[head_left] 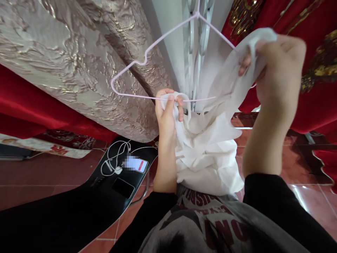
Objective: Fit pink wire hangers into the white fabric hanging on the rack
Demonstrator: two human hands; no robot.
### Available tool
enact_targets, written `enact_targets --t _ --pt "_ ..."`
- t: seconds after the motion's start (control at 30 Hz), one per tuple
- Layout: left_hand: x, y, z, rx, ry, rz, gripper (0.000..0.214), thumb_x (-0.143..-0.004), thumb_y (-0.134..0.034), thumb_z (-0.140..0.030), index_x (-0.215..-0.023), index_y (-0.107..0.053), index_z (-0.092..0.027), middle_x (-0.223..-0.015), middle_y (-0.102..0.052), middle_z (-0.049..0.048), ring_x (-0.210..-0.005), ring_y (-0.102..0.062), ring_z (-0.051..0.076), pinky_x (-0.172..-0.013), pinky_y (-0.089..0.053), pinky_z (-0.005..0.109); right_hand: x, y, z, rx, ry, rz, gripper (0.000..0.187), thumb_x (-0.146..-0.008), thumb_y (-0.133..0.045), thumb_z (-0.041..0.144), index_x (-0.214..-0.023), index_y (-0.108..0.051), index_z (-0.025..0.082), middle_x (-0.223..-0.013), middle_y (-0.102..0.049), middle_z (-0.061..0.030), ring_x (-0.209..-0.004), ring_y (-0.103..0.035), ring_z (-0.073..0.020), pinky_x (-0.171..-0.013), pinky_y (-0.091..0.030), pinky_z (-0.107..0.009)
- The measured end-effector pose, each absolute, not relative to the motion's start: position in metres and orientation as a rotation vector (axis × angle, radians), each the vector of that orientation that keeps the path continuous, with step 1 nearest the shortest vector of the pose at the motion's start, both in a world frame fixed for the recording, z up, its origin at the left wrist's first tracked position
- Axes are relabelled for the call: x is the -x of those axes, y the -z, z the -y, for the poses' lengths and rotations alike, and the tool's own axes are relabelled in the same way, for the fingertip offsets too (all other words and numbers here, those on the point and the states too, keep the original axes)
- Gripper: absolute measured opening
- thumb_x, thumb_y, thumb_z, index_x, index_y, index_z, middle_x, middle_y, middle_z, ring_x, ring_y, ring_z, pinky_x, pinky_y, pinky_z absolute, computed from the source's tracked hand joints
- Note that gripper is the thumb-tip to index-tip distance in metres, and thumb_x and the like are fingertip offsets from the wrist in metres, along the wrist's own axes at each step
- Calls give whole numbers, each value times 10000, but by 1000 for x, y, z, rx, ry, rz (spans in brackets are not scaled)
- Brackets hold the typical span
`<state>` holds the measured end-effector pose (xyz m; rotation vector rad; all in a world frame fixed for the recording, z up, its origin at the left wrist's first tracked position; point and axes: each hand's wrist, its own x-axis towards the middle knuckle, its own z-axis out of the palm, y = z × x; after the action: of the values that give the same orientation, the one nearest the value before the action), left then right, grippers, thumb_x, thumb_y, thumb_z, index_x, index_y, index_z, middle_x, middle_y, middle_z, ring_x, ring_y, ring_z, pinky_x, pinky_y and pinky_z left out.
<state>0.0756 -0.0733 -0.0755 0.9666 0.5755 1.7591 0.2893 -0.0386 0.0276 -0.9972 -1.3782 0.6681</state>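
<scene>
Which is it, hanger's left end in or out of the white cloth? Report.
Out: the hanger's left end shows bare, beyond the white cloth.

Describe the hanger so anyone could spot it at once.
Find the shiny patterned fabric filling the picture's upper left. In front of its right edge is a thin, pale-pink hanger, its lower bar crossing at the left hand. Unlike the white cloth gripped there, it is a slim outline with a notched shoulder.

Black sleeves (grey lettered shirt)
</scene>
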Motion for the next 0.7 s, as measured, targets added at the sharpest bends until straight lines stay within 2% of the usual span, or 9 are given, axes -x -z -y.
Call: enact_targets --t 0.1,0.2,0.3,0.37,0.43,0.5,0.6,0.67,0.7 --pt "-80 74 75 -927 -1736 -553 146 -986 -634 -325 -976 -525 -228 -703 -592 -19 -369 -415 51 -350 -278 157 -309 -46 14 1010 -1011 1068 375 -936 -297 111 -816 -649 157 -823 -607 -32 -568 -426 -19 -615 -387 -258" --pt "-82 75 75 -893 -1744 -541 162 -976 -653 -334 -968 -534 -224 -702 -592 -18 -368 -416 48 -358 -285 158 -337 -32 4 1113 -1003 907 489 -920 -216 101 -942 -697 186 -1106 -621 -49 -518 -267 -3 -589 -313 -297" --pt "-77 78 71 -917 -1759 -543 185 -958 -679 -351 -971 -543 -226 -705 -596 -19 -377 -426 50 -359 -282 160 -354 10 13 1143 -800 865 389 -912 -265 209 -941 -653 217 -985 -600 -78 -476 -166 -42 -527 -203 -344" --pt "-76 80 69 -939 -1757 -531 180 -961 -674 -351 -974 -543 -228 -712 -599 -18 -377 -426 51 -354 -272 160 -353 44 29 1109 -706 839 342 -931 -297 392 -947 -596 227 -888 -557 -71 -469 -141 -55 -482 -156 -340" --pt "-78 81 68 -930 -1749 -521 160 -973 -656 -337 -970 -538 -229 -716 -599 -16 -372 -415 51 -350 -264 161 -342 72 49 1092 -624 811 474 -922 -286 604 -995 -557 222 -855 -520 -59 -464 -116 -45 -446 -123 -313" --pt "-82 80 69 -902 -1739 -522 135 -986 -633 -309 -962 -529 -227 -718 -596 -13 -366 -405 51 -345 -258 164 -323 91 68 1114 -527 887 486 -915 -356 637 -1122 -529 232 -901 -535 -54 -466 -149 -30 -441 -129 -265" --pt "-88 77 72 -869 -1722 -529 114 -1000 -603 -282 -950 -520 -223 -714 -586 -16 -353 -386 43 -335 -238 165 -291 99 84 1132 -337 1085 434 -943 -445 547 -1279 -470 275 -1023 -586 -67 -481 -252 -32 -457 -160 -230" --pt "-90 75 73 -844 -1696 -543 118 -999 -608 -288 -954 -519 -225 -715 -580 -19 -353 -384 40 -335 -236 165 -273 96 84 1108 -235 1221 436 -982 -395 500 -1369 -393 298 -1188 -588 -99 -529 -393 -63 -462 -217 -247" --pt "-90 74 74 -828 -1683 -553 120 -997 -614 -293 -960 -521 -226 -719 -580 -20 -355 -387 39 -337 -240 165 -266 94 82 1107 -197 1328 455 -1008 -325 472 -1429 -311 301 -1299 -549 -124 -617 -504 -98 -482 -290 -265"
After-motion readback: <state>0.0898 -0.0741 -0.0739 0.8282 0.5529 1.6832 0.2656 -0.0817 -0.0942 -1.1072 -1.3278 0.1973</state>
